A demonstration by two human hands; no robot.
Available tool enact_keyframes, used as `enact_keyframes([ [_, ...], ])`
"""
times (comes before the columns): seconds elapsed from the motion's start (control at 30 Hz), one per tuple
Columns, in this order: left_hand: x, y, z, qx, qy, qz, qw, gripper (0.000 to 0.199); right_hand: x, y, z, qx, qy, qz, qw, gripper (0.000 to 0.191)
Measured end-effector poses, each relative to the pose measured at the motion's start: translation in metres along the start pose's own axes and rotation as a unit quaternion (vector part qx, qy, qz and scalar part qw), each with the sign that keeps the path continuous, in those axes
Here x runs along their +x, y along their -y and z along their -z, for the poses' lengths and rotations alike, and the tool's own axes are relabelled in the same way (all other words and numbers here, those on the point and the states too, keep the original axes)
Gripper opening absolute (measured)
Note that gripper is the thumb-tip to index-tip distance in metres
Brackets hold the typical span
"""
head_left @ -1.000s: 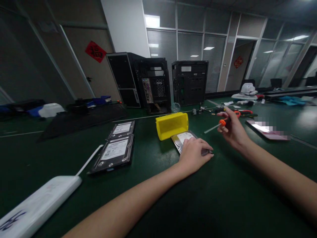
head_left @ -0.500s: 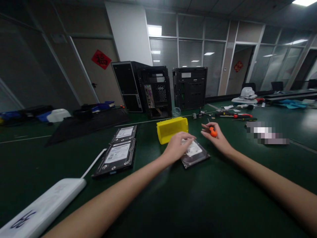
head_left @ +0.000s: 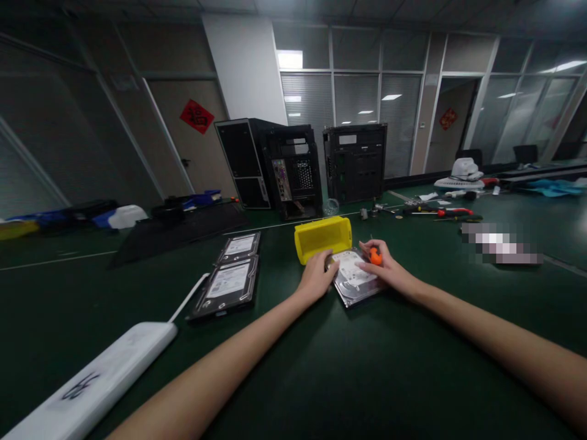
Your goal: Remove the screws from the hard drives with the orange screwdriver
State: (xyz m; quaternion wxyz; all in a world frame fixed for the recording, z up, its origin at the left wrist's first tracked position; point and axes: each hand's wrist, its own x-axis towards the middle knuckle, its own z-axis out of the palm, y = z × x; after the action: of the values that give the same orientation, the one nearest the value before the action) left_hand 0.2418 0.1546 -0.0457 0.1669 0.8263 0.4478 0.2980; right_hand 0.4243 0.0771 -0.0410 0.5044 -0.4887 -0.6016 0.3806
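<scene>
A hard drive (head_left: 353, 276) with a white label lies on the green table in front of me. My left hand (head_left: 318, 274) grips its left edge, the thumb on the top face and the other fingers partly hidden at the far side. An orange-handled screwdriver (head_left: 376, 256) is held in my right hand (head_left: 389, 269), its thin shaft showing past the fingers. The right thumb reaches over the label at the drive's right side. Just behind the drive, a yellow plastic bin (head_left: 323, 237) lies with its opening toward me.
Two more hard drives (head_left: 229, 279) lie to the left, near a white power strip (head_left: 98, 379). Computer cases (head_left: 355, 164) stand at the back. Pliers (head_left: 454, 212) and other tools lie at the back right, beyond a blurred-out item (head_left: 499, 244).
My left hand has drawn back from over the drive to its left edge, uncovering the label. My right hand, with the screwdriver, has moved left onto the drive. The view has shifted slightly.
</scene>
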Motion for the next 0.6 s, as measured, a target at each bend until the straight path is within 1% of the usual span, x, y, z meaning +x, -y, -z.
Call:
enact_keyframes([
  [0.07,-0.002,-0.002,0.001,0.011,0.000,-0.009,1.000,0.039,-0.002,0.000,-0.001,-0.009,0.002,0.007,1.000,0.056],
  [0.2,-0.018,-0.007,0.008,0.023,0.012,-0.031,0.999,0.038,-0.017,0.004,-0.004,-0.030,0.043,-0.005,0.999,0.058],
  [0.3,-0.042,-0.015,0.019,0.028,0.029,-0.041,0.998,0.036,-0.042,0.017,-0.011,-0.061,0.055,-0.010,0.997,0.059],
  [0.43,-0.080,-0.029,0.037,0.028,0.066,-0.037,0.997,0.037,-0.085,0.037,-0.025,-0.078,0.069,-0.046,0.994,0.061],
  [0.5,-0.098,-0.033,0.045,0.024,0.075,-0.040,0.996,0.037,-0.104,0.039,-0.034,-0.082,0.084,-0.054,0.992,0.063],
  [0.57,-0.114,-0.036,0.053,0.026,0.086,-0.045,0.995,0.038,-0.118,0.034,-0.043,-0.084,0.112,-0.034,0.990,0.066],
  [0.6,-0.120,-0.036,0.056,0.029,0.087,-0.049,0.995,0.038,-0.123,0.029,-0.047,-0.087,0.118,-0.011,0.989,0.067],
])
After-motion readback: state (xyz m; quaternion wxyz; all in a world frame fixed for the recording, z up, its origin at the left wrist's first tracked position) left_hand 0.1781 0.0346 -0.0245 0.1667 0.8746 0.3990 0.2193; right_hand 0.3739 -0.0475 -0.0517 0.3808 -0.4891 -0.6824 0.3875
